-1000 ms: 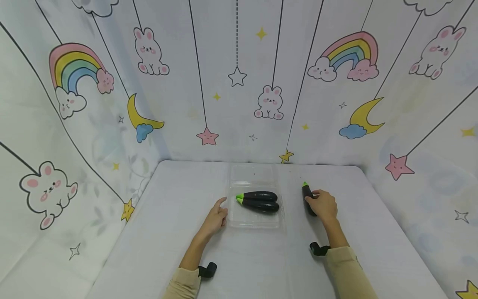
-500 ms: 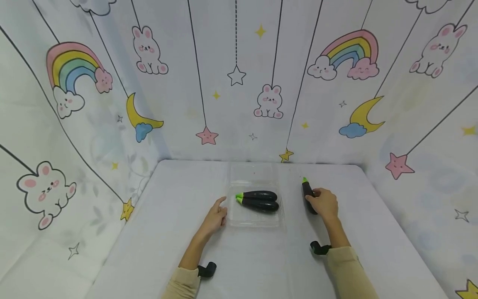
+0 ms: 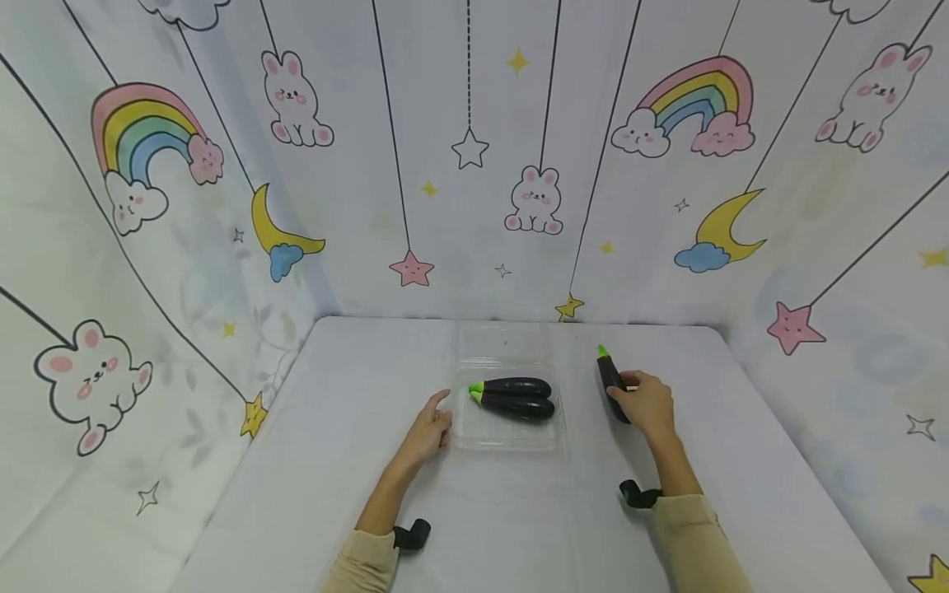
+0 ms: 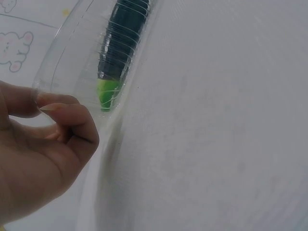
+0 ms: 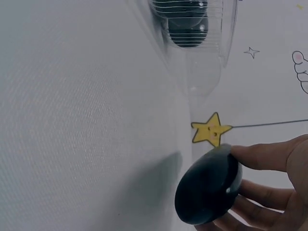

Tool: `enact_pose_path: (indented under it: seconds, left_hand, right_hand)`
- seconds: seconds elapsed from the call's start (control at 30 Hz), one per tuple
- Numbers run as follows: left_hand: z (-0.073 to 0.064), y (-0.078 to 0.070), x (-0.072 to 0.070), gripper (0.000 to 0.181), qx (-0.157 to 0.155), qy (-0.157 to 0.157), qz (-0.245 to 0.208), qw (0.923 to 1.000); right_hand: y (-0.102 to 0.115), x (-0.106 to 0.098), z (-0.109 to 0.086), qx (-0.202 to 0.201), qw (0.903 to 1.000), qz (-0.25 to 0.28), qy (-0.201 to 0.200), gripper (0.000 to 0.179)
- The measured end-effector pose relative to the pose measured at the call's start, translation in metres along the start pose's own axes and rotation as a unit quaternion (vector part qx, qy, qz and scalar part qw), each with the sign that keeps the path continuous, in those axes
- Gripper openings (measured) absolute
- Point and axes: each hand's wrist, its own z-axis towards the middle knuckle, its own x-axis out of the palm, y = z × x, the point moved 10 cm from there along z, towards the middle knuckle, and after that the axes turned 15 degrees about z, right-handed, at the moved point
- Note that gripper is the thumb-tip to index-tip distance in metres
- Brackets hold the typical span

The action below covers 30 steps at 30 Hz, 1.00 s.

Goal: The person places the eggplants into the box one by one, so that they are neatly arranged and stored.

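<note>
My right hand [image 3: 647,408] grips a dark purple eggplant [image 3: 612,385] with a bright green stem end pointing away. In the right wrist view the thumb and fingers hold this eggplant [image 5: 207,187] by its rounded side, and a shadow lies on the table beside it. Two more eggplants [image 3: 516,403] lie side by side in a clear plastic box [image 3: 504,441], green ends to the left. My left hand [image 3: 428,428] is at the box's left edge, index finger stretched to its wall, the other fingers bent. Its thumb is hard to make out.
The box's clear lid [image 3: 502,342] lies folded back towards the far edge of the white table [image 3: 356,379]. Behind and at both sides hangs a white curtain [image 3: 474,247] printed with rabbits, stars, moons and rainbows.
The held eggplant's green end has swung slightly up and left, and my right hand has shifted a little right. My left hand, the box and its two eggplants stay put.
</note>
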Motion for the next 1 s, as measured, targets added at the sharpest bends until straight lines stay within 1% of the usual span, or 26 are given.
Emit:
enact_pose_path:
  seconds: [0.1,0.3,0.47,0.77,1.0]
  left_hand:
    - [0.000,0.000,0.000,0.055,0.001,0.001,0.001,1.0000]
    - [0.000,0.001,0.000,0.055,0.003,-0.006,0.002,1.0000]
    - [0.001,0.001,0.000,0.055,-0.003,-0.011,0.010,0.9999]
    - [0.000,0.000,-0.001,0.054,-0.006,-0.022,0.026,0.9994]
    - [-0.002,-0.003,-0.001,0.054,-0.006,-0.018,0.017,0.9997]
  right_hand:
    - [0.006,-0.001,-0.001,-0.013,0.9999,0.006,0.003,0.048]
    - [0.015,-0.002,-0.001,-0.033,0.9994,0.011,0.001,0.045]
    - [0.022,-0.003,-0.004,-0.040,0.9990,0.021,-0.002,0.044]
    - [0.030,-0.003,-0.007,-0.041,0.9988,0.027,-0.001,0.043]
    - [0.042,-0.004,-0.010,-0.064,0.9975,0.027,-0.007,0.041]
